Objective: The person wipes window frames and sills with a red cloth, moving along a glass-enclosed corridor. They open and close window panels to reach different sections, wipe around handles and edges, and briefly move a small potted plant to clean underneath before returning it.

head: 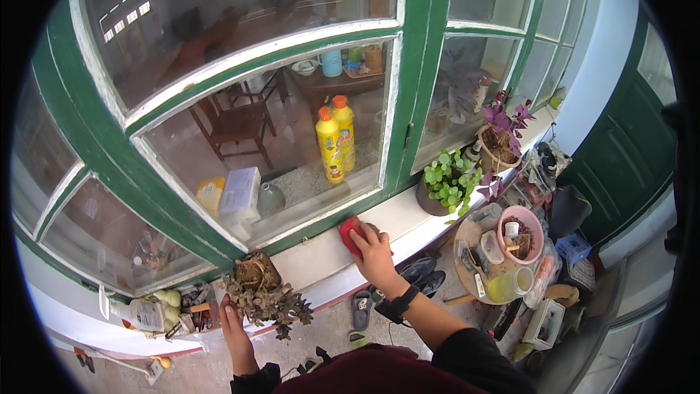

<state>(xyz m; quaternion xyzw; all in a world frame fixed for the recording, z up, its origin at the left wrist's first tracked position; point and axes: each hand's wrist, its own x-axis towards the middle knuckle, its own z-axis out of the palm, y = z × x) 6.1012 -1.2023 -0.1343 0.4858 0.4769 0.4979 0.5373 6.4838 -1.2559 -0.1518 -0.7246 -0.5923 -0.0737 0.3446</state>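
My right hand (373, 251) presses a red cloth or sponge (350, 234) onto the white tiled windowsill (311, 254), close under the green window frame. At the sill's left part stands a potted succulent (268, 290) with trailing stems. My left hand (235, 325) is beside its leaves, palm towards the pot, fingers extended; whether it touches the plant is hard to tell. Further right on the sill are a round-leaved green plant (449, 178) in a dark pot and a purple-leaved plant (500, 131) in a clay pot. Two yellow bottles (331, 148) stand behind the glass.
A white pump bottle (143, 314) and small items crowd the sill's left end. At right, a round stool (465, 241) holds a pink basin (533, 219) and a jar of yellow-green liquid (510, 284). Slippers (361, 311) lie on the floor below. A white planter (547, 323) stands at lower right.
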